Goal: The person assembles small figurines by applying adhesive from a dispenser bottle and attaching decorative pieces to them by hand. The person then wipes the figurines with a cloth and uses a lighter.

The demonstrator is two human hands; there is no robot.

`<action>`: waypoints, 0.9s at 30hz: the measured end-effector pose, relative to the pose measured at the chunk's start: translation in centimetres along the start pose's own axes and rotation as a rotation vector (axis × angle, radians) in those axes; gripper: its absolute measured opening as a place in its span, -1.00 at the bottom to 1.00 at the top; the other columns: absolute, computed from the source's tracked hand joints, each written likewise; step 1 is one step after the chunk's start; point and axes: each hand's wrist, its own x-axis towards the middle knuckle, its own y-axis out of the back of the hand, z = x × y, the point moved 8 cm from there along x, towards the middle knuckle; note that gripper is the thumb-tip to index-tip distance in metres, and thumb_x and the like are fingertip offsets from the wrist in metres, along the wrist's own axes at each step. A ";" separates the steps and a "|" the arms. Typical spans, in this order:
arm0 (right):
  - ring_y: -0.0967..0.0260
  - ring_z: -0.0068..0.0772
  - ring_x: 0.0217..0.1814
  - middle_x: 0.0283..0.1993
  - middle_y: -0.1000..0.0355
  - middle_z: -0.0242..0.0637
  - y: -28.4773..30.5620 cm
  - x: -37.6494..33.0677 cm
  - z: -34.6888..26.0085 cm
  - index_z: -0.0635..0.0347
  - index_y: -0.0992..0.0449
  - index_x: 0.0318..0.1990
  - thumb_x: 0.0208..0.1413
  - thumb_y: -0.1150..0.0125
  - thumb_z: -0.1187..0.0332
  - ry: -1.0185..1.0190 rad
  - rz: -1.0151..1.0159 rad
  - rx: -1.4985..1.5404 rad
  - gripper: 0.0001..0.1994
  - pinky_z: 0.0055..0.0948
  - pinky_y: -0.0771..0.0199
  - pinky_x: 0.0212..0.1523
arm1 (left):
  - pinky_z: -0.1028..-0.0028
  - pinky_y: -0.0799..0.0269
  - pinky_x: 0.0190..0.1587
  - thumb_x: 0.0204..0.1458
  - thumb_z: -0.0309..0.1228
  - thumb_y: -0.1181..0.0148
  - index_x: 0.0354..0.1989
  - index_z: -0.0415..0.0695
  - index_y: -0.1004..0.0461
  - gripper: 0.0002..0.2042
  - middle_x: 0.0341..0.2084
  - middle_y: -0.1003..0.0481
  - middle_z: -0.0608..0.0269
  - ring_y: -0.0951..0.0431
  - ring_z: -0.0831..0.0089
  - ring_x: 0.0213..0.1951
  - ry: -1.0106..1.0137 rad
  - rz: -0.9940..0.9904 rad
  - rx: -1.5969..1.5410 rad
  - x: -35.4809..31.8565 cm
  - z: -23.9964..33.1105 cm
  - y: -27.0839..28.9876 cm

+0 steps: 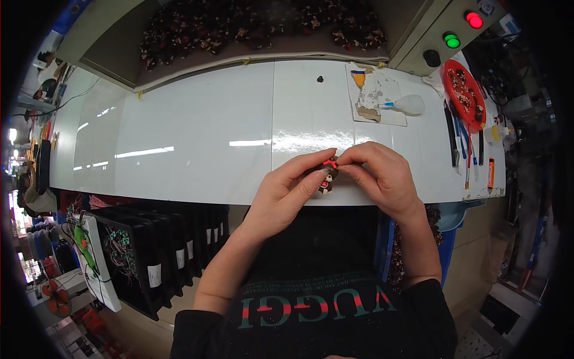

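Note:
Close to the near edge of the white table [197, 170], a small brown figurine [326, 182] with a red bow and a pale face sits between my hands. My left hand [287, 188] grips it, thumb across its front and fingers behind the head. At the bow, the fingertips of my right hand [382, 179] are pinched together against the figurine's head. Whether they hold a separate small part is too small to tell.
Brown figurine pieces [263, 30] fill a shelf at the back. Right of centre lie a glue-stained board [388, 116] and a squeeze bottle [409, 105]. A red tray [465, 96] of small parts, pens and tools [451, 134] occupy the far right. Black bins [143, 251] stand below left.

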 end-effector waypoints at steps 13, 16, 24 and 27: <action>-0.41 -0.25 -0.35 -0.34 -0.43 -0.25 -1.4 1.6 2.4 0.25 -0.42 -0.28 -0.02 -0.24 0.54 -0.046 0.037 -0.011 -0.85 -0.41 -0.42 -0.34 | 0.54 -0.32 0.05 0.20 -0.44 -0.02 0.14 -0.23 -0.35 -0.66 -0.06 -0.46 0.20 -0.44 0.53 -0.02 0.002 -0.015 0.028 2.5 -0.2 1.8; -0.41 -0.25 -0.35 -0.34 -0.43 -0.25 -1.8 3.3 3.1 0.25 -0.42 -0.28 -0.02 -0.24 0.55 -0.050 0.033 -0.012 -0.85 -0.41 -0.42 -0.34 | 0.57 -0.34 0.00 0.20 -0.45 -0.02 0.14 -0.21 -0.36 -0.67 -0.07 -0.45 0.22 -0.43 0.55 -0.05 -0.010 -0.011 0.024 3.7 0.2 3.0; -0.44 -0.29 -0.33 -0.32 -0.46 -0.28 -6.5 3.4 1.9 0.22 -0.45 -0.26 -0.02 -0.24 0.53 -0.001 0.087 0.049 -0.84 -0.43 -0.44 -0.31 | 0.56 -0.35 -0.01 0.20 -0.43 -0.01 0.14 -0.23 -0.34 -0.66 -0.06 -0.45 0.21 -0.43 0.56 -0.05 -0.040 -0.014 0.035 0.8 -1.2 7.2; -0.46 -0.29 -0.30 -0.31 -0.48 -0.27 -5.5 3.1 -0.1 0.21 -0.49 -0.24 -0.03 -0.25 0.52 0.080 -0.014 -0.023 -0.83 -0.43 -0.46 -0.29 | 0.57 -0.35 0.00 0.21 -0.42 -0.01 0.14 -0.24 -0.33 -0.65 -0.07 -0.46 0.21 -0.44 0.57 -0.06 -0.003 -0.017 -0.017 -0.3 -1.0 5.9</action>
